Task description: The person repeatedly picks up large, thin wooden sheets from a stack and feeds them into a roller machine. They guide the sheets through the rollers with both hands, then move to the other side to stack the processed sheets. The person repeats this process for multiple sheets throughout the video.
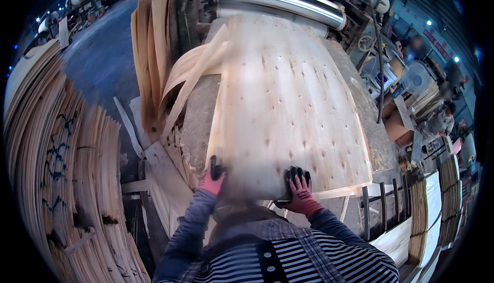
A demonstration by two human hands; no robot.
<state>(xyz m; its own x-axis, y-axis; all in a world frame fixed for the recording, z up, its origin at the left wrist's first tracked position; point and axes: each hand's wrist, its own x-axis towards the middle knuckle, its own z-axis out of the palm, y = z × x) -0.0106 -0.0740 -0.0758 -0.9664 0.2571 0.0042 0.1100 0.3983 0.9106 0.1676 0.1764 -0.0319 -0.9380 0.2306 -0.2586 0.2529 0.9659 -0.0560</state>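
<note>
A broad, pale wood veneer sheet (288, 103) with rows of small dark knots lies in front of me, its far end close to a shiny metal roller (278, 0). At its near left corner, my left hand (211, 178), in a pink glove with black fingertips, is closed on the edge. My right hand (300, 190), gloved alike, rests on the near edge right of the middle. Its fingers stretch flat over the top face, the thumb out to the left. Under the sheet, the edge of another layer shows along the left and near right sides.
Tall stacks of veneer (56, 170) stand at the left. Upright bent sheets (154, 51) and loose strips (193, 77) lean beside the worktable (200, 108). Dark metal bars (383, 201) stand at the near right. Farther right are a fan (416, 77), a cardboard box (399, 123) and other people.
</note>
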